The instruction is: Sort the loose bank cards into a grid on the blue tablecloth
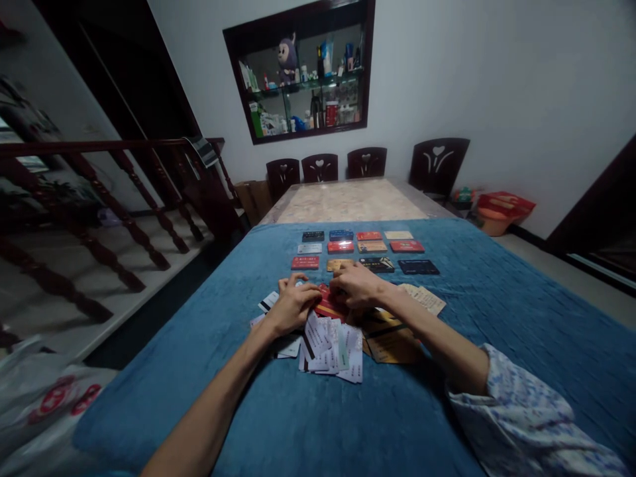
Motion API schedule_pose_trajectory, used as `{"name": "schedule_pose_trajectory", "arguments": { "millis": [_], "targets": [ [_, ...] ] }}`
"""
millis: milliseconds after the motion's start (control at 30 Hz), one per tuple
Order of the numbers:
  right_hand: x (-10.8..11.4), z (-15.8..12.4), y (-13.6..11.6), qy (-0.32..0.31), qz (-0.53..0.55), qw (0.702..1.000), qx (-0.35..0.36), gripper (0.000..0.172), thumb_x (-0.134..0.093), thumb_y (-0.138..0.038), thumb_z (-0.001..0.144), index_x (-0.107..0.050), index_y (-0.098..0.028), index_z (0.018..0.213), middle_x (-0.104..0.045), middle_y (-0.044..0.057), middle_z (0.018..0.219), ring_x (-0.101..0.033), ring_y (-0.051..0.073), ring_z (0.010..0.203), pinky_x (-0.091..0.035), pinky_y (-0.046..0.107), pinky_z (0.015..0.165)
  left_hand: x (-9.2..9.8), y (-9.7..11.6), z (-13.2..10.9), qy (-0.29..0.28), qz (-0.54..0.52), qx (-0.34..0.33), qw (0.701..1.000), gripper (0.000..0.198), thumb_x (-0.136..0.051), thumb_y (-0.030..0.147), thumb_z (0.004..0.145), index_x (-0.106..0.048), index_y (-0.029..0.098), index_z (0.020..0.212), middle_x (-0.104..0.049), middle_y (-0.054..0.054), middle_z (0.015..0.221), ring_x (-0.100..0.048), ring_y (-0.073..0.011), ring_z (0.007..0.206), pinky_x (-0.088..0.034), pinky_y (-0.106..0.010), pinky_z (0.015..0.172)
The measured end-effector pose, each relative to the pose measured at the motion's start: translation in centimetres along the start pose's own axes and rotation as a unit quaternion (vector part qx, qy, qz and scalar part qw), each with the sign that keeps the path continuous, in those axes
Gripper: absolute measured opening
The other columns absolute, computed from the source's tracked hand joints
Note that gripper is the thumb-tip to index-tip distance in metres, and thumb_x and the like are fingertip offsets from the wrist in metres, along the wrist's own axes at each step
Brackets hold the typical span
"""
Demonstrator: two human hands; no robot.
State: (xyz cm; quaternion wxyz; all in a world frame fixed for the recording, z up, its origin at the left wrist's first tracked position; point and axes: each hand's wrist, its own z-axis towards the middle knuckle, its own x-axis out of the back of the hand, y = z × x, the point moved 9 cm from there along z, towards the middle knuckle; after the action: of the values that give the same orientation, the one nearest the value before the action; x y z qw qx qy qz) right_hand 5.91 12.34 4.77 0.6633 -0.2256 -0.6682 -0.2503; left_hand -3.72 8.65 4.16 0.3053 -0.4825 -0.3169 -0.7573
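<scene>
A loose heap of plastic cards [330, 344] lies on a blue cloth [497, 311] in front of me. My left hand [293, 305] and my right hand [358, 286] meet over the heap, fingers curled, both pinching a red card [328, 306] between them. Beyond the hands, several cards [368, 250] lie face up in neat rows: red, dark blue, tan and black ones. A few pale cards [424, 297] spread to the right of my right wrist.
The blue cloth covers the near part of a long marble-topped table [348, 199]. Dark wooden chairs [437, 162] stand at its far end. A wooden stair railing [99, 192] runs on the left. White plastic bags [34, 404] lie at lower left.
</scene>
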Motion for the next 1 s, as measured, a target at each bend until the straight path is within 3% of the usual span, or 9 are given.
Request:
{"name": "schedule_pose_trajectory", "arguments": {
  "millis": [333,500,733,1000],
  "targets": [
    [0.0,-0.3,0.7,0.010,0.000,1.000,-0.022,0.021,-0.054,-0.029,0.087,-0.071,-0.026,0.100,-0.069,0.008,0.108,-0.054,0.027,0.109,-0.038,0.034,0.081,-1.5,0.3,1.1,-0.094,0.028,0.029,0.995,0.032,-0.048,0.021,0.094,-0.066,0.024,0.120,-0.061,-0.007,0.134,-0.035,-0.0366,0.133,-0.026,-0.061,0.102],
    [0.0,-0.7,1.1,-0.014,0.021,0.999,-0.030,0.021,-0.060,-0.032,0.084,-0.071,-0.024,0.101,-0.067,0.009,0.109,-0.053,0.028,0.110,-0.040,0.034,0.081,-1.6,0.7,1.9,-0.118,0.040,0.031,0.992,0.031,-0.054,0.020,0.087,-0.066,0.022,0.116,-0.059,-0.008,0.132,-0.035,-0.0344,0.130,-0.030,-0.057,0.102],
    [-0.1,-1.0,1.1,-0.036,0.062,0.997,-0.028,0.032,-0.073,-0.043,0.075,-0.070,-0.021,0.097,-0.063,0.010,0.109,-0.054,0.028,0.105,-0.043,0.036,0.079,-1.8,0.4,2.8,-0.102,0.011,0.036,0.994,0.023,-0.059,0.021,0.083,-0.069,0.020,0.103,-0.061,-0.008,0.118,-0.041,-0.0304,0.116,-0.035,-0.050,0.098],
    [0.1,-1.1,1.2,-0.030,0.061,0.998,-0.018,0.030,-0.072,-0.037,0.072,-0.071,-0.023,0.099,-0.064,0.009,0.104,-0.058,0.025,0.097,-0.042,0.029,0.069,-0.9,0.9,1.8,-0.073,0.010,-0.009,0.997,0.015,-0.060,0.025,0.088,-0.071,0.020,0.097,-0.064,-0.008,0.106,-0.044,-0.0293,0.116,-0.036,-0.050,0.099]
  ]
}}
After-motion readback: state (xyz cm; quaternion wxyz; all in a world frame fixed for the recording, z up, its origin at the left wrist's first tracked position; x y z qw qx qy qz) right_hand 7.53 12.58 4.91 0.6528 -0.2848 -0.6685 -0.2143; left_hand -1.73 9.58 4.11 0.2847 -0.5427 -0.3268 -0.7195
